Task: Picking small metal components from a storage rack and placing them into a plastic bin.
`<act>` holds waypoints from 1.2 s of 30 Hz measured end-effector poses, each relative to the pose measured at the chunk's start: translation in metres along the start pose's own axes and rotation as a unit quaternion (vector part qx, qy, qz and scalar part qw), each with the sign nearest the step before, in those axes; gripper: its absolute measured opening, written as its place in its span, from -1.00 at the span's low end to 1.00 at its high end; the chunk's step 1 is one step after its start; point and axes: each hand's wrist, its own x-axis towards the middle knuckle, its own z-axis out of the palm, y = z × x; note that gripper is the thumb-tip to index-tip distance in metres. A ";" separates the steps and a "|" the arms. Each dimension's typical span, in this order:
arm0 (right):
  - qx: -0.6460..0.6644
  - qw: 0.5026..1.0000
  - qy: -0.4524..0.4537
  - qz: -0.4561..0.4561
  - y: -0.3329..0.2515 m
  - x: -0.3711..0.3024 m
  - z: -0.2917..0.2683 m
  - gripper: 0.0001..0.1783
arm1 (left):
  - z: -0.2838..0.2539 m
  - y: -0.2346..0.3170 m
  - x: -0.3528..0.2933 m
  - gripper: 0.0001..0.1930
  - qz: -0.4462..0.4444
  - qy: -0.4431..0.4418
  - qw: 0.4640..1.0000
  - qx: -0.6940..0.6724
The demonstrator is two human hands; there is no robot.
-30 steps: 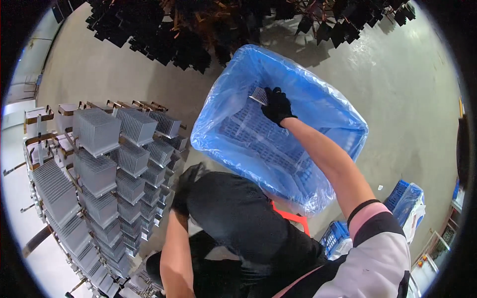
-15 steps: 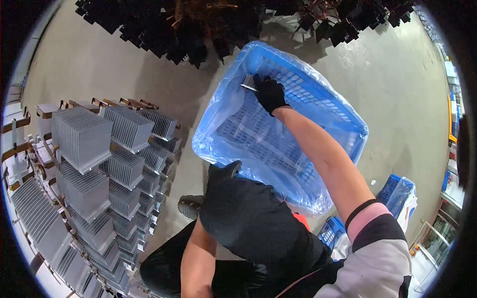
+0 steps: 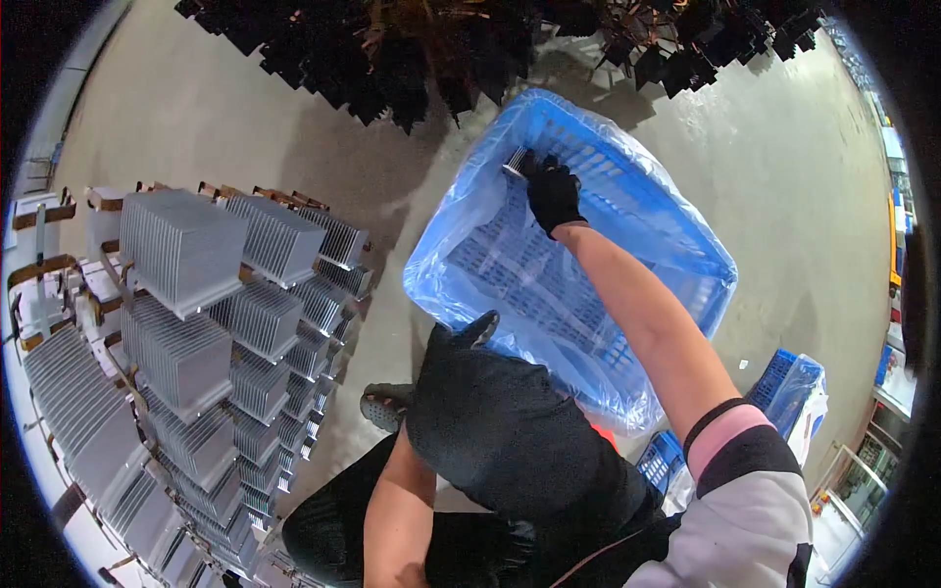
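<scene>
My right hand (image 3: 555,193), in a black glove, reaches into the far left part of a blue plastic crate (image 3: 676,201). Its fingers are closed on a small silver finned heat sink (image 3: 514,163), mostly covered by the glove. A clear plastic bag (image 3: 431,269) lines the crate and folds over its rim. My left hand (image 3: 461,335), also gloved in black, is by my raised knee at the crate's near left edge. Its visible fingers are stretched apart and I see nothing in them; the knee hides the rest of that hand.
At left, a rack (image 3: 44,216) holds rows of larger silver finned heat sinks (image 3: 181,245). Dark parts (image 3: 392,59) hang in a dense bunch beyond the crate. Smaller blue crates (image 3: 774,377) with plastic liners stand at right on the grey floor (image 3: 784,196).
The whole view has shifted slightly, so the crate and rack sit a little further right. My right hand keeps hold of the heat sink in the same corner.
</scene>
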 end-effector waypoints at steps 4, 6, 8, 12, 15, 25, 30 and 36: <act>-0.012 0.998 -0.065 0.007 -0.027 0.003 -0.013 -0.48 | -0.006 0.019 -0.018 -0.37 0.110 -0.013 0.933 0.342; 0.001 0.998 -0.069 -0.013 -0.014 0.007 -0.008 -0.43 | 0.037 0.024 -0.032 -0.48 0.120 0.045 0.902 0.413; 0.006 0.998 -0.056 -0.015 -0.002 0.004 0.002 -0.41 | 0.081 0.035 -0.058 -0.70 0.137 0.179 0.812 0.538; 0.080 0.994 -0.074 -0.019 0.017 0.009 0.008 -0.38 | -0.023 0.023 -0.063 -0.67 0.555 0.013 0.428 0.713; 0.016 0.983 -0.180 0.026 -0.035 -0.024 -0.072 -0.42 | 0.017 0.048 -0.154 -0.64 0.482 0.152 0.516 0.692; 0.638 0.718 -0.012 -0.279 -0.189 -0.033 -0.429 -0.49 | 0.169 0.140 -0.426 -0.64 0.587 0.432 0.155 0.667; 0.586 0.700 -0.064 -0.403 -0.277 0.005 -0.458 -0.54 | 0.190 0.233 -0.447 -0.45 0.551 0.307 0.079 0.771; 0.391 0.808 0.040 -0.438 -0.327 0.011 -0.449 -0.48 | 0.188 0.258 -0.400 -0.81 0.416 0.396 -0.020 0.819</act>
